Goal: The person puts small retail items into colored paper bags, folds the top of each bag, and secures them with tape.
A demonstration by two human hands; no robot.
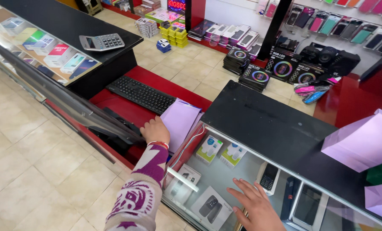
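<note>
My left hand (155, 129), in a purple and white patterned sleeve, reaches over the counter and rests on the near edge of a stack of lilac paper bags (180, 119) lying on a red desk (126, 107). Its fingers curl on the stack. My right hand (255, 203) lies flat with fingers spread on the glass top of a display counter (225, 171). Under the glass sit boxed phones and chargers (210, 147). A black keyboard (140, 94) lies just beyond the bags.
A grey calculator (102, 41) sits on a black counter top at the left. More lilac bags (364, 139) stand at the right on the black counter. Boxes of ring lights (280, 68) and stacked goods cover the tiled floor behind; phone cases hang on the wall.
</note>
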